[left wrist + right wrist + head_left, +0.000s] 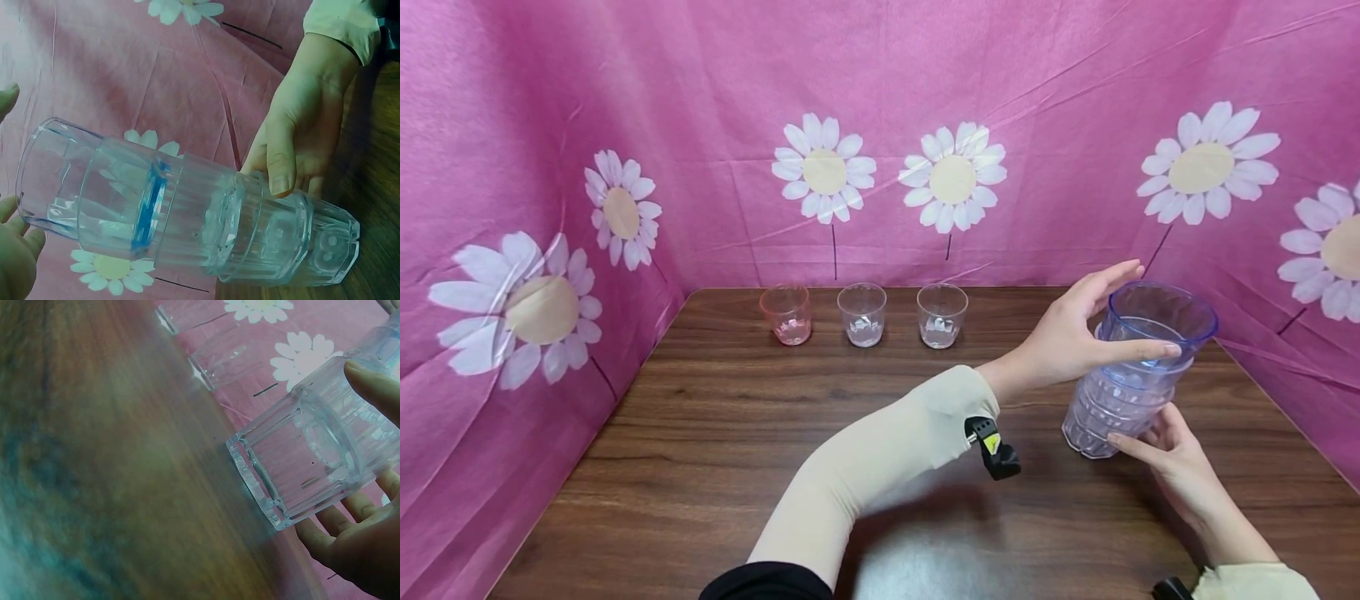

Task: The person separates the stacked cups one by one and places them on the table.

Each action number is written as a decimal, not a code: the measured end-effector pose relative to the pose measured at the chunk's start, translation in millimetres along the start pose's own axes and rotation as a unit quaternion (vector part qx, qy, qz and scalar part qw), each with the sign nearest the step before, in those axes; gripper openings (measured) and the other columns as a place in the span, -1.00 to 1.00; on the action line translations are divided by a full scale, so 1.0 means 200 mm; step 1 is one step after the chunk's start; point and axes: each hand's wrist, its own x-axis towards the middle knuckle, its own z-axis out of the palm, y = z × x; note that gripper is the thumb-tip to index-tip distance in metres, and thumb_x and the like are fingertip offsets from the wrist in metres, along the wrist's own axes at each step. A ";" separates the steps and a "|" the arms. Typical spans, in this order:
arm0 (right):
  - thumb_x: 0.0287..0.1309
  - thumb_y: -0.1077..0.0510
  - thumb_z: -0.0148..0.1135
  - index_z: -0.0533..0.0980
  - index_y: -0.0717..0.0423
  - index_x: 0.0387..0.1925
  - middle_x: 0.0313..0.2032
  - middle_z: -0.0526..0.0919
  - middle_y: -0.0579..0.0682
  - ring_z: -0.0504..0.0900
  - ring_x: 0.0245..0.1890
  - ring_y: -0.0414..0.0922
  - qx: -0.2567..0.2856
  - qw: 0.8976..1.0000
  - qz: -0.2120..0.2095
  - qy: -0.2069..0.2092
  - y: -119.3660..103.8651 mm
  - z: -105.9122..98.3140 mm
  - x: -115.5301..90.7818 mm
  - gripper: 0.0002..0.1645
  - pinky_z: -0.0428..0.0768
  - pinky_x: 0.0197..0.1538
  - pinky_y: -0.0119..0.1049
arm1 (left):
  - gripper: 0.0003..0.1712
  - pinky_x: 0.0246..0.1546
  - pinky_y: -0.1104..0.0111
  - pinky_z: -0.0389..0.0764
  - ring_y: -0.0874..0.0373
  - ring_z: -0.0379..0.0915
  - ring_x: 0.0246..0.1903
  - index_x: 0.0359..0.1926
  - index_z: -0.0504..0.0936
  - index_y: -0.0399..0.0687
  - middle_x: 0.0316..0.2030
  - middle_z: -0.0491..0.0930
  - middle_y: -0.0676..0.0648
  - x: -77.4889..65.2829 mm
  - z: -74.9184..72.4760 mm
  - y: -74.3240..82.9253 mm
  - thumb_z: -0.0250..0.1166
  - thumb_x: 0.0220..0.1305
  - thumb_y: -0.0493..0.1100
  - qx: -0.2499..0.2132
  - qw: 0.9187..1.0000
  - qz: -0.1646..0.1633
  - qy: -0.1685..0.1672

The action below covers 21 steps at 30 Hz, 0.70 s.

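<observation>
A tall stack of several nested clear plastic cups (1123, 400) is at the right side of the table, topped by a blue-tinted cup (1161, 321). My right hand (1180, 475) holds the stack low down, thumb on the near side and fingers round the far side. Its thumb and fingers also show about the faceted clear cups (319, 447) in the right wrist view. Around the top cup's rim, my left hand (1086, 329) is spread with fairly straight fingers. In the left wrist view, fingers lie at the rim on one side and a fingertip stands apart on the other.
Along the back of the wooden table (737, 442) stand a pinkish cup (787, 317), a clear cup (862, 317) and another clear cup (942, 317), spaced apart in a row. A pink cloth (880, 75) with daisies hangs behind and at both sides.
</observation>
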 end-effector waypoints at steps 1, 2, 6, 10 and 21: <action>0.14 0.70 -0.02 0.23 -0.03 0.40 0.17 0.56 -0.20 0.55 0.12 -0.33 0.000 1.000 0.000 0.000 0.00 0.00 0.00 -0.10 0.49 0.08 -0.56 | 0.04 0.21 0.66 0.24 0.56 0.14 0.27 0.50 0.20 0.15 0.35 0.28 0.35 0.00 0.00 0.00 0.56 0.06 -0.15 0.004 1.000 -0.003 0.003; 0.14 0.70 -0.02 0.23 -0.03 0.41 0.17 0.56 -0.20 0.55 0.12 -0.33 0.001 1.000 0.000 -0.001 0.00 0.00 0.00 -0.10 0.49 0.08 -0.56 | 0.04 0.21 0.66 0.24 0.56 0.13 0.27 0.50 0.20 0.16 0.35 0.28 0.35 0.00 0.01 0.00 0.56 0.06 -0.15 0.008 1.000 -0.005 0.005; 0.14 0.70 -0.01 0.23 -0.03 0.40 0.17 0.56 -0.20 0.55 0.12 -0.33 0.001 1.000 -0.001 -0.001 0.00 0.00 0.00 -0.10 0.49 0.08 -0.56 | 0.04 0.19 0.68 0.25 0.55 0.14 0.27 0.50 0.21 0.11 0.35 0.29 0.32 0.01 0.01 0.00 0.56 0.06 -0.15 0.008 1.000 -0.005 0.011; 0.15 0.70 -0.01 0.23 -0.04 0.41 0.17 0.56 -0.21 0.55 0.12 -0.33 -0.002 1.000 -0.001 -0.002 0.00 0.00 0.00 -0.10 0.49 0.08 -0.56 | 0.03 0.16 0.71 0.27 0.54 0.17 0.26 0.50 0.21 0.04 0.37 0.27 0.25 0.01 0.02 -0.02 0.56 0.06 -0.13 0.015 1.000 -0.006 0.009; 0.15 0.70 -0.02 0.23 -0.04 0.41 0.16 0.57 -0.21 0.55 0.11 -0.33 -0.005 1.000 -0.003 -0.001 0.00 0.00 0.00 -0.09 0.51 0.07 -0.56 | 0.04 0.08 0.74 0.30 0.55 0.26 0.15 0.49 0.22 0.11 0.22 0.39 0.23 0.02 0.04 -0.06 0.58 0.04 -0.04 0.058 0.998 -0.027 0.006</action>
